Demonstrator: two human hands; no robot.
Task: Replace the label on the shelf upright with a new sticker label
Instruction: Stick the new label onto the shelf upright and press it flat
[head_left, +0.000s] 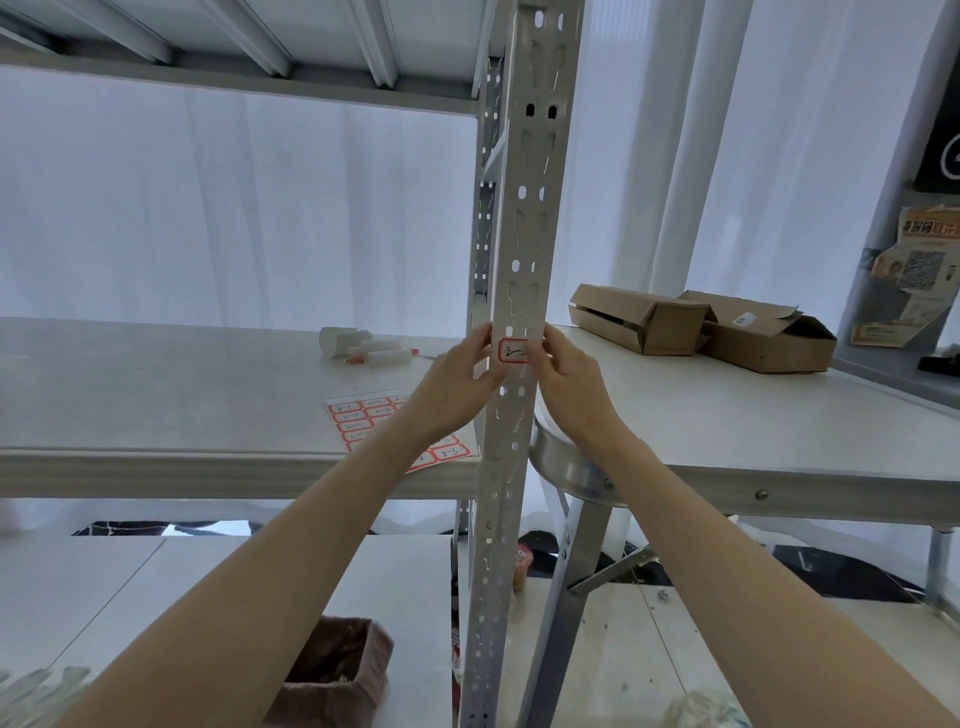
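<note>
The pale grey metal shelf board (182, 395) stretches wide on the left, and the perforated grey steel shelf upright (522, 208) rises at its right edge. Right of it stands a white folding tabletop (753, 415) carrying two brown cardboard boxes (696, 325). On the shelf lies a sheet of red-bordered sticker labels (363, 418), partly behind the left forearm. Both hands meet at the upright: the left hand (457, 382) presses fingertips on its left edge, the right hand (566, 379) on its right. Between them sits the small white red-bordered sticker label (513, 350), flat on the upright, pinched at both ends.
</note>
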